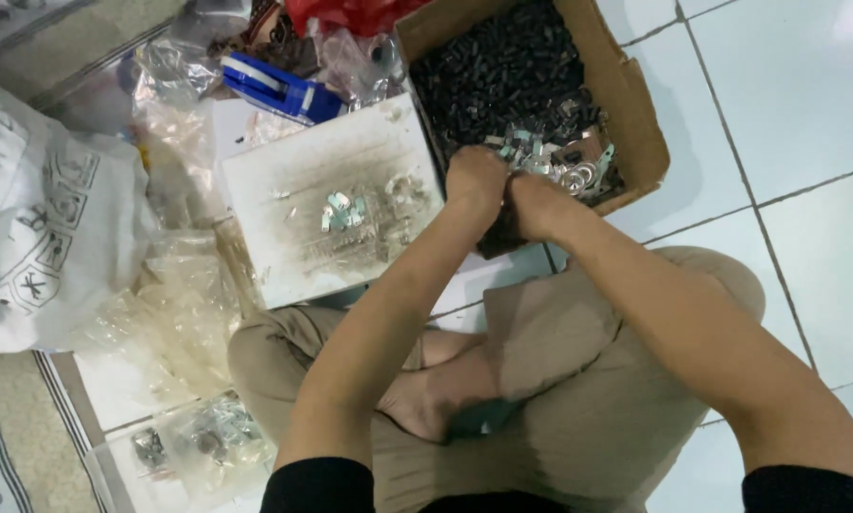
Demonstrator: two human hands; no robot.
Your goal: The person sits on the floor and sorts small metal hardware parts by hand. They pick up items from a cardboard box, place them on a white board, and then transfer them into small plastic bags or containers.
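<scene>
Metal clips point(550, 161) just beyond left hand point(476, 180)

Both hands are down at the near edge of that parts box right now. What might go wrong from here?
1. The left hand and right hand press on the cardboard box at its near corner; it might tip and spill the small black parts.
2. The loose metal pieces beside the hands may have sharp edges.
3. The few metal pieces on the white board could slide off.
</scene>
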